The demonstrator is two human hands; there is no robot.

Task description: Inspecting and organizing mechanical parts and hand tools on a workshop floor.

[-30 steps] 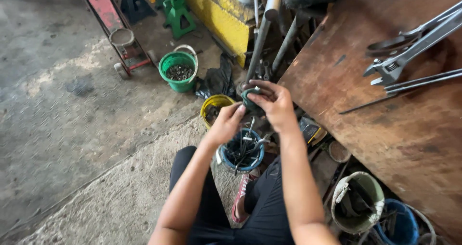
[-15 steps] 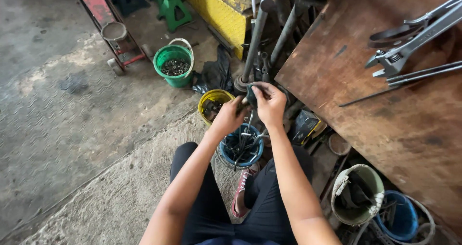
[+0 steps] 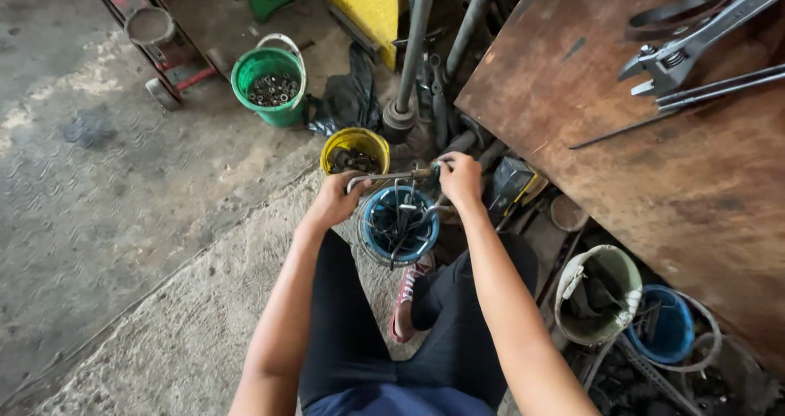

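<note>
Gripping a bent metal rod (image 3: 384,176) at each end, left hand (image 3: 334,199) and right hand (image 3: 459,179) are closed, steadying it level above the blue bucket (image 3: 401,224) of tools

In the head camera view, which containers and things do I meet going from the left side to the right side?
Green bucket → left hand → blue bucket → right hand → pale bucket → adjustable wrench on the wooden bench.
</note>
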